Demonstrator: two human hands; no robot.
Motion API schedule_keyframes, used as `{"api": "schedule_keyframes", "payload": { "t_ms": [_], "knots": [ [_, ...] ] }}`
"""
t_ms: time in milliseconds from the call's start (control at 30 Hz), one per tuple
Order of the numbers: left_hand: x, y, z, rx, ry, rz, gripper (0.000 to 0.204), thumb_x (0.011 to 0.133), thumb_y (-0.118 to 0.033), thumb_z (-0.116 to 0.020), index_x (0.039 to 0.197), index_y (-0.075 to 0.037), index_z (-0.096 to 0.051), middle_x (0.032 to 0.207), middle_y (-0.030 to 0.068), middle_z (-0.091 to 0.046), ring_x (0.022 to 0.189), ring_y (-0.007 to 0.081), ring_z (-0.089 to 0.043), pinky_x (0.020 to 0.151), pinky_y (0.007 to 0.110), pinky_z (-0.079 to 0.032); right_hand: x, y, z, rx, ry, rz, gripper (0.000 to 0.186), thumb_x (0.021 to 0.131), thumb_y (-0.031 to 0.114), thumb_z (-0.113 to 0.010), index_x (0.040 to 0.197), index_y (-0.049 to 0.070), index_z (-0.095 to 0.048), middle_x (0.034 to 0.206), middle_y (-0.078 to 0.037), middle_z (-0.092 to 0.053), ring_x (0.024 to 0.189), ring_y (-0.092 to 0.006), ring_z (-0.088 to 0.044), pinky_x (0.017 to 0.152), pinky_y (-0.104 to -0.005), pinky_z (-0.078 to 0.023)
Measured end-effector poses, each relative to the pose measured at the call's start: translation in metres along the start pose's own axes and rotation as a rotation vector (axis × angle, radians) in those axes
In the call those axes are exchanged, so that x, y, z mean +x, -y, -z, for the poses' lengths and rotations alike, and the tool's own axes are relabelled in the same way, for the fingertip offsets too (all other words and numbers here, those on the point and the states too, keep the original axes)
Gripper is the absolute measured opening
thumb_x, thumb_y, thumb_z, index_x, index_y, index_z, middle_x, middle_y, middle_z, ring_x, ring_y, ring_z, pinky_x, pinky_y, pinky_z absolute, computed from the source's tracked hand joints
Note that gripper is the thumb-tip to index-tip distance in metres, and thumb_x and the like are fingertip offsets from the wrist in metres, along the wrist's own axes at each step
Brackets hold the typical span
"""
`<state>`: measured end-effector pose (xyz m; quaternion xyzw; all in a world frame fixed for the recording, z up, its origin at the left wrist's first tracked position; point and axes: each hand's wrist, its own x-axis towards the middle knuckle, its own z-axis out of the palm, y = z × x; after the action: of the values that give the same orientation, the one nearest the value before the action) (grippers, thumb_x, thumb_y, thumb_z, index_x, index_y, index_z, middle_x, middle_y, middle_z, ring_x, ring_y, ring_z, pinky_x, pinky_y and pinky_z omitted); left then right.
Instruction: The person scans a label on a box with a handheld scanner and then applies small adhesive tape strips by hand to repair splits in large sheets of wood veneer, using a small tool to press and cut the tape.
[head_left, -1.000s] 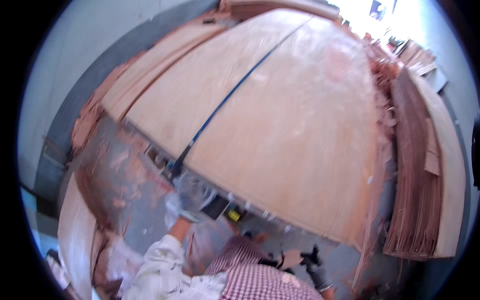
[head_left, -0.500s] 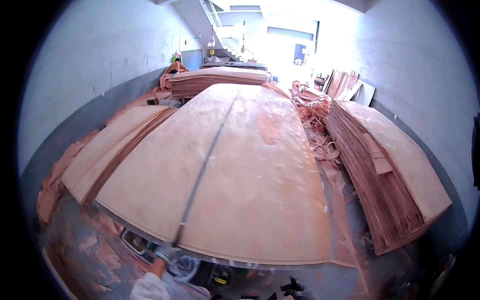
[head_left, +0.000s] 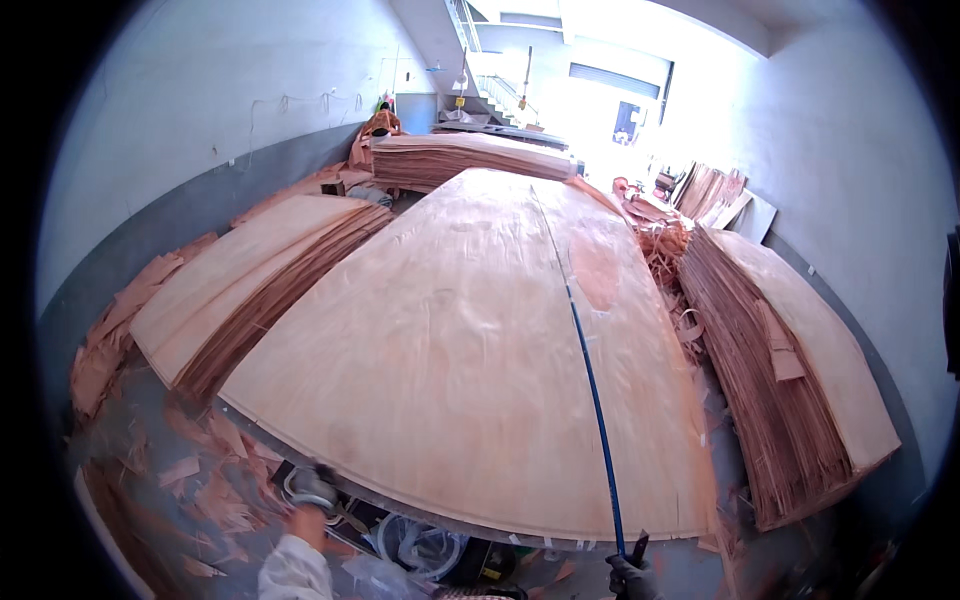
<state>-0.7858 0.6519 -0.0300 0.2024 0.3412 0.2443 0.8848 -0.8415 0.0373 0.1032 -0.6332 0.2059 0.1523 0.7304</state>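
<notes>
A broad pale wood veneer sheet (head_left: pixel 430 350) covers the surface before me, with a pinkish oval patch (head_left: pixel 596 270) toward its far right. Across its right half lies a long thin blue-and-black pole (head_left: pixel 592 390), which narrows toward its far end. At the near edge my right hand (head_left: pixel 630 578), in a black glove, is closed round the pole's near end. My left hand (head_left: pixel 314 487), in a greyish glove, is by the sheet's near left edge. Its fingers are smeared by motion, and whether they hold anything is hidden.
Stacks of veneer stand on the left (head_left: pixel 250 250), right (head_left: pixel 770 400) and far side (head_left: pixel 460 160). Below the near edge sit a round clear-and-white container (head_left: pixel 420 545) and dark items. Torn veneer scraps (head_left: pixel 225 490) litter the floor. A person (head_left: pixel 383 121) is at the far left.
The pole has passed from my left hand to my right hand and now lies farther right across the sheet. My left hand has moved slightly left. The view has shifted.
</notes>
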Motion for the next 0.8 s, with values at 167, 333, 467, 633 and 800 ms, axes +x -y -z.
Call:
{"api": "schedule_keyframes", "payload": {
  "t_ms": [167,333,467,633,800],
  "knots": [
    [0.074,-0.054,0.023,0.164,-0.123,0.052,0.018,0.082,-0.029,-0.054,0.071,-0.016,-0.049,0.055,0.0008,-0.049,0.05,0.0189,-0.052,0.047,0.033,-0.043,0.001,0.031,-0.002,0.08,-0.045,-0.001,0.023,0.085,0.021,-0.061,0.095,0.001,-0.06,0.056,-0.002,-0.045,0.042,-0.0108,-0.04,0.04,-0.0238,-0.032],
    [0.084,-0.058,0.005,0.19,-0.188,0.079,0.018,0.08,-0.031,-0.058,0.084,-0.017,-0.048,0.058,0.0024,-0.051,0.05,0.0194,-0.051,0.043,0.035,-0.041,0.059,0.089,0.007,0.129,-0.042,0.15,0.016,0.081,0.018,-0.065,0.083,0.003,-0.059,0.057,-0.001,-0.048,0.04,-0.01,-0.043,0.035,-0.0237,-0.032],
    [0.102,-0.061,0.004,0.481,-0.361,-0.128,0.021,0.078,-0.03,-0.061,0.086,-0.014,-0.05,0.057,0.0037,-0.046,0.046,0.0176,-0.048,0.039,0.034,-0.038,0.091,0.115,0.014,0.004,-0.178,0.185,0.014,0.08,0.015,-0.066,0.087,0.004,-0.059,0.058,-0.001,-0.048,0.04,-0.0092,-0.042,0.035,-0.0228,-0.032],
    [0.103,-0.067,0.002,0.481,-0.443,-0.223,0.025,0.076,-0.03,-0.064,0.086,-0.011,-0.051,0.055,0.003,-0.04,0.04,0.0159,-0.041,0.034,0.031,-0.032,0.056,0.089,0.029,-0.082,-0.212,0.166,0.012,0.079,0.017,-0.064,0.079,0.006,-0.059,0.056,0.0,-0.049,0.04,-0.0088,-0.044,0.037,-0.0227,-0.034],
    [0.093,-0.085,-0.01,0.229,-0.471,-0.145,0.027,0.074,-0.034,-0.066,0.079,-0.013,-0.05,0.053,0.0016,-0.04,0.034,0.0157,-0.035,0.032,0.028,-0.03,0.01,0.054,0.047,-0.101,-0.33,0.196,0.012,0.079,0.01,-0.063,0.088,0.003,-0.06,0.056,-0.001,-0.051,0.04,-0.01,-0.045,0.037,-0.0225,-0.034]
  ]
}}
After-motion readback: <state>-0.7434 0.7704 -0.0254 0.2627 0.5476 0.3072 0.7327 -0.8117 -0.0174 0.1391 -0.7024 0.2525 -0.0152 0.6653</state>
